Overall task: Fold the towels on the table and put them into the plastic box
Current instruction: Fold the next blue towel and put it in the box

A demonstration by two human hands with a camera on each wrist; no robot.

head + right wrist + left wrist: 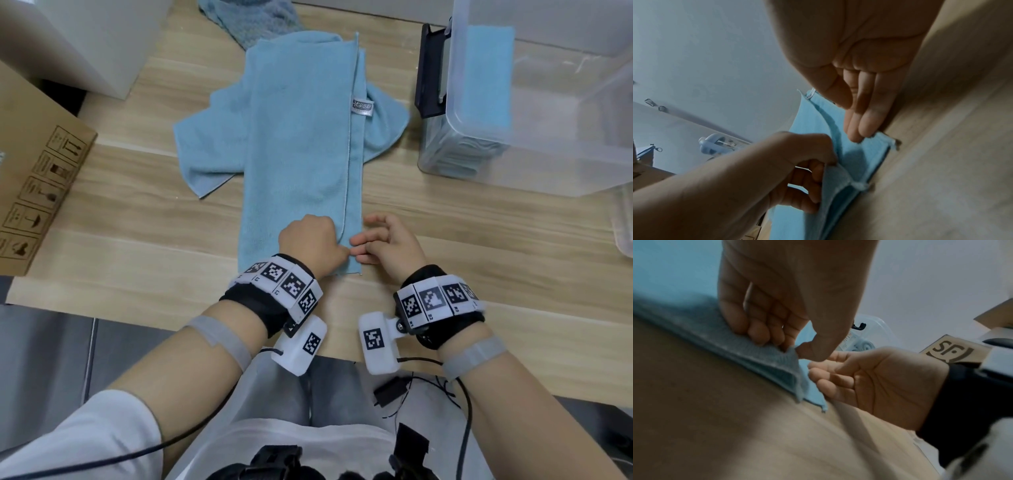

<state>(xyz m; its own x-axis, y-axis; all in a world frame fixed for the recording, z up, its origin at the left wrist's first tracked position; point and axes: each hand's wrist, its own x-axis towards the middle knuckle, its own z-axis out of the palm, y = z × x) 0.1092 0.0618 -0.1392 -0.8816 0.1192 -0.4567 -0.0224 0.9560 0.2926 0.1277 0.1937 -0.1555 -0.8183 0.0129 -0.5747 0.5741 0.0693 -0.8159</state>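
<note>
left hand [313, 244] pinching towel [301, 154] edge, right hand [390, 245] alongside

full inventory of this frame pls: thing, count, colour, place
light blue towel: 1, folded lengthwise, table centre
second light blue towel: 1, crumpled under the first
grey-blue towel: 1, far edge of table
plastic box: 1, clear, table right
folded towels: light blue, inside the box; count unclear
black latch: 1, on the box's left side
cardboard box: 1, brown, table left
table: 1, light wood
left hand: pinches the towel's upper layer near the near right corner
right hand: fingers straight, press the lower layer's edge beside it
wrist bands: 2, black with white markers
</note>
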